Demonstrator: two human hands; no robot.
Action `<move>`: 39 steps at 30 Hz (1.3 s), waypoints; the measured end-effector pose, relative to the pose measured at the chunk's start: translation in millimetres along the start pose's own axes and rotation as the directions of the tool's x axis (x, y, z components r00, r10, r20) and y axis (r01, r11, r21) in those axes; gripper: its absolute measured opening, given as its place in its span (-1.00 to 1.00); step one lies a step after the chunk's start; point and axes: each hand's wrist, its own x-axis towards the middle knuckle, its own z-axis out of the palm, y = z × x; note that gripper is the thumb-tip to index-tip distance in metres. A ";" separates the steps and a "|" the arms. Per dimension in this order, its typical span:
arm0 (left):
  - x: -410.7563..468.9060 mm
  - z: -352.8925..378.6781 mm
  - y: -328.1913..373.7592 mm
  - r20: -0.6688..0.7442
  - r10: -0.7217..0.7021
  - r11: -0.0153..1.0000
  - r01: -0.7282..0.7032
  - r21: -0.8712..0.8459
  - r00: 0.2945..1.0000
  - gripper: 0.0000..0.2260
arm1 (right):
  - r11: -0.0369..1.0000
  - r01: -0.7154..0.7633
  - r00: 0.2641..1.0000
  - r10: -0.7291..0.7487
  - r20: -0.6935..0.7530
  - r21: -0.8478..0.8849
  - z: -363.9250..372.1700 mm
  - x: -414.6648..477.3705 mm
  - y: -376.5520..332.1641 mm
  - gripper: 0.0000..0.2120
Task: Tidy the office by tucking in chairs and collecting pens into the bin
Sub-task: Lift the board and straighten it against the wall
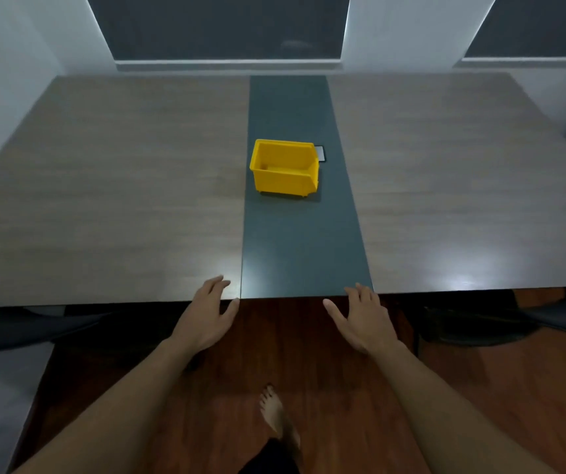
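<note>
Both the left hand and right hand, fingers spread and holding nothing, hover at the near edge of the wood-grain table with a dark grey centre strip, where a yellow plastic bin stands.

No readable text anywhere, tbh. The yellow bin, well ahead of the left hand and right hand, looks plain; the small dark plate just behind it is too blurry.

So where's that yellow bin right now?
Head view: the yellow bin sits mid-table on the dark centre strip, a small flat panel behind its right corner.
</note>
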 end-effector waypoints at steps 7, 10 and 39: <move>91.3 73.9 16.0 0.112 0.008 1.000 -0.005 -0.029 0.994 -0.40 | 1.000 0.009 0.997 -0.007 0.083 -0.027 21.2 98.5 24.3 -0.19; 127.1 100.5 15.5 0.148 0.031 0.999 -0.033 0.012 0.988 -0.37 | 0.999 0.044 0.993 -0.041 0.112 -0.026 38.6 131.7 33.0 -0.20; 201.0 189.4 7.5 -0.226 0.084 0.952 -0.011 0.307 0.970 -0.36 | 0.985 0.068 0.952 -0.113 -0.285 -0.161 116.8 231.2 42.2 -0.23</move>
